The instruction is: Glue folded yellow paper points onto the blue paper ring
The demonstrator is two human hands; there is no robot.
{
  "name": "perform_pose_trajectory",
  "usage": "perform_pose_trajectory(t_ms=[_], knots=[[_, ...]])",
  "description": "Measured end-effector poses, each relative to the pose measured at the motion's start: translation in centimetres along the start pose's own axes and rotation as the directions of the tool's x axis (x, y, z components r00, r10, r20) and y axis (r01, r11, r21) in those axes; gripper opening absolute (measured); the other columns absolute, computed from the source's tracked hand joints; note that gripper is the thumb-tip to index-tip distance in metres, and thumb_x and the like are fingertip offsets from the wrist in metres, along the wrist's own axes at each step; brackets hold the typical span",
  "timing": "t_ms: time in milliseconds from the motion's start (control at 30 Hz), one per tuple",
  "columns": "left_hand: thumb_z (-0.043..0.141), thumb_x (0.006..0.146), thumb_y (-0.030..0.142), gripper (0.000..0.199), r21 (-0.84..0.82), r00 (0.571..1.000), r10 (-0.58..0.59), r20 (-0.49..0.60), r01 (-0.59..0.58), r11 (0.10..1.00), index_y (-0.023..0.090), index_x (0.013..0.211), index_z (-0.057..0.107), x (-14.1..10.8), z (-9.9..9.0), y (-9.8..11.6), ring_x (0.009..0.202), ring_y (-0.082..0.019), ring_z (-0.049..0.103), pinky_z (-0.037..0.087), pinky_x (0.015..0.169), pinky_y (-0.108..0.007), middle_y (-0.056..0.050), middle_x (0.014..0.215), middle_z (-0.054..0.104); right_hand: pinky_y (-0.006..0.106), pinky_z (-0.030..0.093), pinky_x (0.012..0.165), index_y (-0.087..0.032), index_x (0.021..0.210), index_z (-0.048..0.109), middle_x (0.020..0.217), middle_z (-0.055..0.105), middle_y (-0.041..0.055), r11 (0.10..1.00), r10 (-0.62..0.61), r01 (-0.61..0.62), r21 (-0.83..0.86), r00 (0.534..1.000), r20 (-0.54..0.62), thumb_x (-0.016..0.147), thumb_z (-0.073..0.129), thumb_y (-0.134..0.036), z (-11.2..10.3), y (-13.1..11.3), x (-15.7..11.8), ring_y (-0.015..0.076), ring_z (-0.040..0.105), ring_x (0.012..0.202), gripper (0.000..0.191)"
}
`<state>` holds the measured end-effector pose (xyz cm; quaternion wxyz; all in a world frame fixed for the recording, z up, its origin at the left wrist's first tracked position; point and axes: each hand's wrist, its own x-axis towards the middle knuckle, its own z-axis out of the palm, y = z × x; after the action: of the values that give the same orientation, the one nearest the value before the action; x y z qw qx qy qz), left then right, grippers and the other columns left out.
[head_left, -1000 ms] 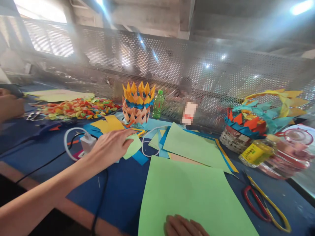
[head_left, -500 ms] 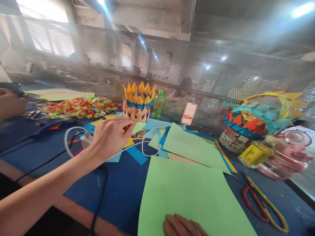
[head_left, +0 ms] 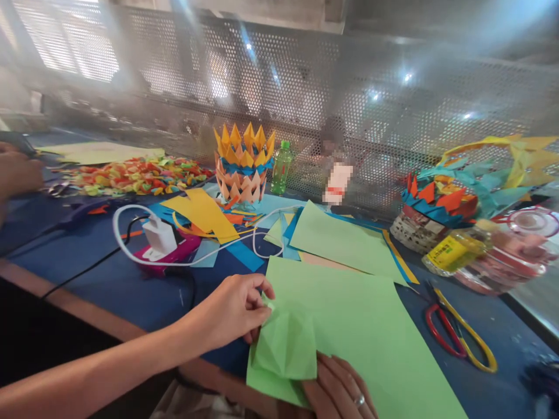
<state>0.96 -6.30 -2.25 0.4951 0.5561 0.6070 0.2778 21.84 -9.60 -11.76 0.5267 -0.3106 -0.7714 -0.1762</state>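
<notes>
A small creased piece of green paper [head_left: 288, 346] lies over the lower left part of a large green sheet [head_left: 358, 314]. My left hand [head_left: 244, 305] pinches its upper left corner between thumb and fingers. At the piece's lower right edge is my right hand [head_left: 343, 390], a ring on one finger, its fingers extended and resting on the paper. Behind the large sheet, another green sheet [head_left: 340, 238] covers blue, yellow and peach papers. Scissors with red and yellow handles [head_left: 463, 334] lie to the right.
At the back stand a folded-paper basket [head_left: 242, 169] and a green bottle [head_left: 282, 169]. A charger [head_left: 161, 235] with a white cable sits at left, near a heap of paper pieces [head_left: 140, 176]. Another person's hand [head_left: 15, 174] shows at far left. A second basket [head_left: 421, 224] is at right.
My left hand has come back from beside the basket to the large sheet and holds the small creased green paper. More of my right hand shows. The view has tilted down.
</notes>
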Motion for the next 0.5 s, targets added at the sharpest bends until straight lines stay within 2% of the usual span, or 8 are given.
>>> perform_pose_trajectory(t_ms=[67,133,200,300,400,433,500], knots=[[0.056,0.073,0.026,0.027,0.127,0.994,0.083,-0.07,-0.073,0.989,0.019,0.099,0.057,-0.3,-0.1,-0.1,0.045,-0.013,0.056,0.043,0.047,-0.021,0.01,0.052,0.055,0.027,0.057,0.073,-0.022,0.075,0.066,0.07,0.069,0.0008,0.995,0.096,-0.092,0.041,0.991,-0.095,0.09,0.05,-0.017,0.3,-0.7,0.5,0.0154,0.072,0.068,0.022],[0.054,0.074,0.021,0.025,0.279,0.978,0.183,-0.098,-0.15,0.949,0.019,0.097,0.062,-0.7,-0.2,-0.2,0.044,-0.01,0.051,0.037,0.048,-0.02,0.009,0.052,0.054,0.025,0.053,0.067,-0.022,0.068,0.059,0.065,0.065,-0.0004,0.984,0.177,-0.17,0.057,0.973,-0.151,0.088,0.048,-0.013,0.5,-1.2,1.0,0.013,0.067,0.062,0.025],[0.052,0.077,0.018,0.019,0.415,0.964,0.256,-0.068,-0.206,0.886,0.019,0.09,0.066,-1.2,-0.1,-0.4,0.046,-0.009,0.046,0.034,0.05,-0.02,0.008,0.053,0.054,0.024,0.049,0.064,-0.022,0.065,0.055,0.063,0.062,-0.0009,0.977,0.207,-0.197,0.079,0.968,-0.143,0.088,0.046,-0.011,0.4,-1.5,1.3,0.0119,0.062,0.059,0.027],[0.051,0.082,0.017,0.017,0.595,0.951,0.31,-0.007,-0.245,0.765,0.02,0.084,0.068,-1.7,0.2,-0.6,0.054,-0.011,0.053,0.038,0.055,-0.022,0.003,0.063,0.061,0.025,0.047,0.065,-0.021,0.071,0.059,0.064,0.062,0.0002,0.982,0.166,-0.158,0.105,0.983,-0.073,0.09,0.045,-0.011,0.0,-1.3,1.3,0.0126,0.059,0.059,0.026],[0.047,0.089,0.015,0.024,0.684,0.899,0.434,0.055,-0.351,0.639,0.021,0.087,0.07,-2.2,0.6,-0.8,0.08,-0.019,0.066,0.049,0.07,-0.027,-0.005,0.088,0.07,0.026,0.048,0.067,-0.021,0.078,0.065,0.068,0.065,0.0014,0.991,0.111,-0.109,0.083,0.994,-0.023,0.093,0.046,-0.014,-0.1,-1.2,1.2,0.0134,0.062,0.062,0.025],[0.047,0.09,0.013,0.026,0.678,0.875,0.477,0.088,-0.403,0.615,0.022,0.093,0.071,-2.4,0.6,-0.9,0.093,-0.022,0.067,0.051,0.08,-0.029,-0.007,0.1,0.072,0.026,0.048,0.067,-0.021,0.078,0.066,0.067,0.065,0.0011,0.991,0.112,-0.108,0.076,0.993,-0.038,0.093,0.047,-0.014,-0.1,-1.3,1.2,0.0133,0.062,0.062,0.026],[0.048,0.086,0.007,0.037,0.613,0.82,0.525,0.229,-0.541,0.576,0.024,0.111,0.07,-2.5,0.4,-1.0,0.119,-0.023,0.061,0.048,0.1,-0.03,-0.007,0.124,0.069,0.026,0.049,0.069,-0.021,0.077,0.067,0.066,0.066,0.0005,0.99,0.126,-0.122,0.067,0.99,-0.061,0.092,0.05,-0.011,-0.4,-1.6,1.2,0.0131,0.064,0.063,0.025]])
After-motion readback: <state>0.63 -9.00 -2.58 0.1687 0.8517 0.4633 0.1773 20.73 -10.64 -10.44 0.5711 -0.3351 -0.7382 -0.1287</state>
